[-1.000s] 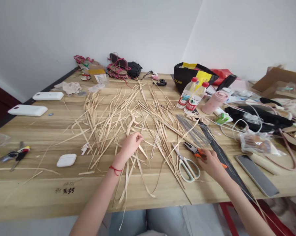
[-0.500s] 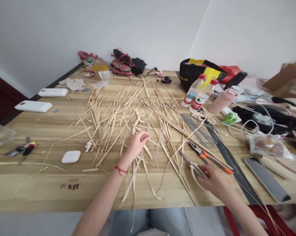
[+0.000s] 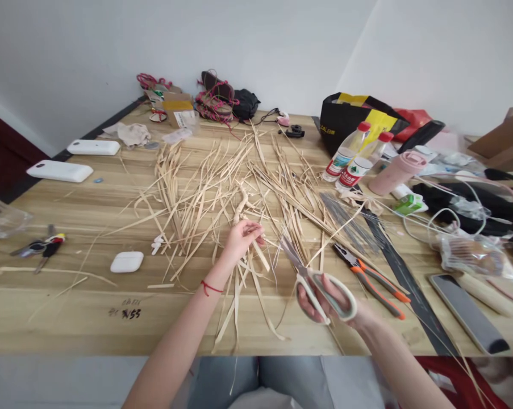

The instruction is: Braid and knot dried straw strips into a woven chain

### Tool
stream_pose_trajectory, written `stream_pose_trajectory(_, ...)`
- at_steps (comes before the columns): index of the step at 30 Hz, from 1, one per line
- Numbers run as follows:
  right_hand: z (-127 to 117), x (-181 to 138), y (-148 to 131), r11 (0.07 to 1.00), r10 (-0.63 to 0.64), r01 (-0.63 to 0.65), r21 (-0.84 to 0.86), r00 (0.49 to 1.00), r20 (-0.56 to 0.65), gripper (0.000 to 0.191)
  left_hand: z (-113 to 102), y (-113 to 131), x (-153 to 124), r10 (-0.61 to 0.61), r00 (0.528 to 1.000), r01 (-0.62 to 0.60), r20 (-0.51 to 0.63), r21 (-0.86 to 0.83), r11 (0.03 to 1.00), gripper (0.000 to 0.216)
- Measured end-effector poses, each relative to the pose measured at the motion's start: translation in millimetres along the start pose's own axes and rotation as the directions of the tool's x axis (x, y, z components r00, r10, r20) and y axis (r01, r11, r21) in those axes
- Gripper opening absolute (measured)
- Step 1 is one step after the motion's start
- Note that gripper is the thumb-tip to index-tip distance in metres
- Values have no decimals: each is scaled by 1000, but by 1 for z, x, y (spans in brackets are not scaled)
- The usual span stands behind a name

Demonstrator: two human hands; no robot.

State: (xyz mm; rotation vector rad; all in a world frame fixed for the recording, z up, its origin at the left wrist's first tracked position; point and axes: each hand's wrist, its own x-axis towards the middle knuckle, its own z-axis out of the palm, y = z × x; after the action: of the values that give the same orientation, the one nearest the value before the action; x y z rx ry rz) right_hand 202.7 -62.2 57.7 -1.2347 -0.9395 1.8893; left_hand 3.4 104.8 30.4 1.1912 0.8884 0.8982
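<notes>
In the middle of the table, my left hand (image 3: pixel 244 237) is closed with its fingertips pinched on a pale, knobbly woven straw piece (image 3: pixel 241 205). Loose strips hang from that piece toward the table's front edge. My right hand (image 3: pixel 324 298) grips white-handled scissors (image 3: pixel 309 278), with the fingers through the handle loops. Their blades point up and left toward my left hand, a short way from it. Many flat straw strips (image 3: pixel 296 227) lie around and beyond both hands. Pliers with orange and grey handles (image 3: pixel 369 278) rest right of the scissors.
A phone (image 3: pixel 468 313) lies at the right, near a wrapped snack (image 3: pixel 473 254) and cables. Two bottles (image 3: pixel 354 165), a pink cup (image 3: pixel 399 171) and a black bag (image 3: pixel 345 122) stand at the back right. A white earbud case (image 3: pixel 127 262) and keys (image 3: pixel 47 247) lie at the left.
My right hand has lifted the scissors from beside the pliers and brought them left, turning the blades toward my left hand. My left hand stays on the woven straw piece. The view has shifted slightly.
</notes>
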Motion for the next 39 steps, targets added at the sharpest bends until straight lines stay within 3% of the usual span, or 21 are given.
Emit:
stream_pose_trajectory(7,7,33,-23,997,60,-68,34,979,196,51,-4,2,1,-26,1000,26,-1,-33,999,27)
stream_pose_trajectory(18,5,33,-23,996,76,-82,26,983,165,48,-3,3,-3,-25,998,27,66,-31,999,24)
stream_pose_trajectory(24,7,32,-21,995,74,-82,48,987,142,46,-2,3,-2,-70,997,69,27,18,997,23)
stream_pose_trajectory(39,13,25,-26,993,113,-116,25,988,106,45,-1,-7,0,-27,999,27,38,3,1000,23)
